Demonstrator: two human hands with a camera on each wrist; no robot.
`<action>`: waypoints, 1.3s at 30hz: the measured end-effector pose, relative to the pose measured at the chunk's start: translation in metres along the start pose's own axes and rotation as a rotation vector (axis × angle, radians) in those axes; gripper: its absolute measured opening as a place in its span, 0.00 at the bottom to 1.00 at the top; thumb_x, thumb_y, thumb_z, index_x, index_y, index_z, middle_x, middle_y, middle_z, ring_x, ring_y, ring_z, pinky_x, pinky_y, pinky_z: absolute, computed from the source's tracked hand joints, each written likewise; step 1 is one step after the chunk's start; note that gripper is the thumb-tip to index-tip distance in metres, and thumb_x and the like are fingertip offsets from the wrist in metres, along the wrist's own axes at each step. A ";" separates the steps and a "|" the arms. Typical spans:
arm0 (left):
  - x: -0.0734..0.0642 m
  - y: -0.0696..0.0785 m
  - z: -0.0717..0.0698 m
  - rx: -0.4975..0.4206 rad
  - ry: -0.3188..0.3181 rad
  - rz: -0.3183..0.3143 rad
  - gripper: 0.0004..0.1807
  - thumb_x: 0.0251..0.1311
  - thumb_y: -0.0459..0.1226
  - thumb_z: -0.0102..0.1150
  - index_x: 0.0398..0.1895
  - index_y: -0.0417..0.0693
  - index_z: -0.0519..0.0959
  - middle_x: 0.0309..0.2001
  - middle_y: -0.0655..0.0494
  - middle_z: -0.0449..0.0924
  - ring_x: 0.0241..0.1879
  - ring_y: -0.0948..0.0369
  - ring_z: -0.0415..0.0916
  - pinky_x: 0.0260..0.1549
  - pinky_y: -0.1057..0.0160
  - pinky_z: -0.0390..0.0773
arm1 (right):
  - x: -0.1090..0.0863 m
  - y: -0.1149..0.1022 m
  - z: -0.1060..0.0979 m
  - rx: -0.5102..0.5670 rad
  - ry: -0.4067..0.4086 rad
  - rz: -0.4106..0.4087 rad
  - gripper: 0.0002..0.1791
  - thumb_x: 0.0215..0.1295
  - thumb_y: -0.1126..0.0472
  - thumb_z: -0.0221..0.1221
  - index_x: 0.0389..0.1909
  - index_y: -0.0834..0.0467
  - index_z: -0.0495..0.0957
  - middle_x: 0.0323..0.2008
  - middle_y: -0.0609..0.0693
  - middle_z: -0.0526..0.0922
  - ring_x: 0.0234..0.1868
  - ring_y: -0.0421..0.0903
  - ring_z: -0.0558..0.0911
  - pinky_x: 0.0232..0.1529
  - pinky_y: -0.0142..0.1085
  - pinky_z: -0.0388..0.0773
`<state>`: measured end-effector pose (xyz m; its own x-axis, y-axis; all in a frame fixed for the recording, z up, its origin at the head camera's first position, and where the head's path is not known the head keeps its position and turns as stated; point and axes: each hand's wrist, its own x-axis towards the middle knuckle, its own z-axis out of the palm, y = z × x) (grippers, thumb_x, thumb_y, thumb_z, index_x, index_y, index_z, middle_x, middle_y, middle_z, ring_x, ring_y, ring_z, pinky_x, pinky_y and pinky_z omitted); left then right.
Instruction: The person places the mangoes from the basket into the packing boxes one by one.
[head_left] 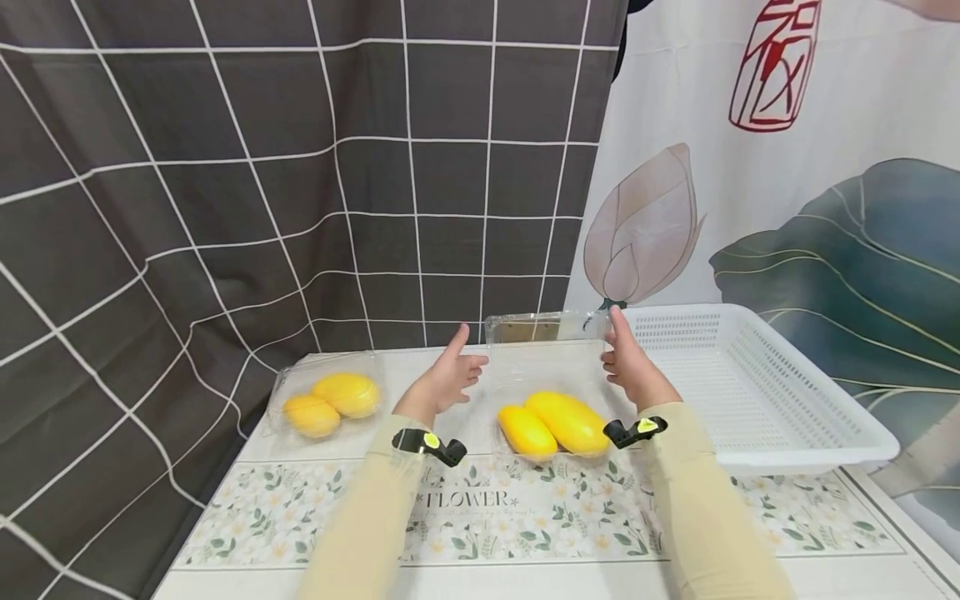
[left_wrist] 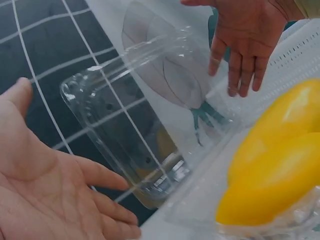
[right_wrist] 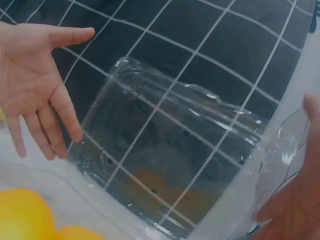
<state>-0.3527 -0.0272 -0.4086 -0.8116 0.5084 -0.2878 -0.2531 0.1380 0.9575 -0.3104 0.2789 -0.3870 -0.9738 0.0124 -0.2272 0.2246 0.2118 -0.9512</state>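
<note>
In the head view a clear plastic clamshell box (head_left: 551, 367) stands on the table with its lid (head_left: 543, 327) raised at the back. Two yellow mangoes (head_left: 562, 423) lie side by side in its base. My left hand (head_left: 448, 375) is held just left of the box, fingers straight and palm facing it. On the other side my right hand (head_left: 633, 362) is beside the lid's right edge, thumb up and fingers extended. The left wrist view shows both palms spread, with the transparent lid (left_wrist: 130, 120) between them. Whether the right fingers touch the plastic, I cannot tell.
At the left of the table is another clear box with two mangoes (head_left: 345, 396), its lid over them. A white perforated basket (head_left: 810, 392) stands at the right. A floral runner (head_left: 525, 517) crosses the table's front. A dark grid curtain (head_left: 450, 175) hangs behind.
</note>
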 end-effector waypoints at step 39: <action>-0.032 -0.070 0.040 0.592 0.127 0.211 0.44 0.73 0.63 0.39 0.83 0.53 0.44 0.82 0.47 0.39 0.80 0.46 0.36 0.74 0.33 0.40 | -0.054 0.088 0.022 -0.276 0.125 -0.069 0.53 0.69 0.31 0.53 0.82 0.53 0.42 0.80 0.64 0.45 0.78 0.68 0.47 0.74 0.66 0.47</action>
<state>-0.2877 -0.0191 -0.4655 -0.8776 0.4760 -0.0570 0.2231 0.5107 0.8303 -0.2374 0.2753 -0.4628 -0.9871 0.1053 -0.1203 0.1561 0.4734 -0.8669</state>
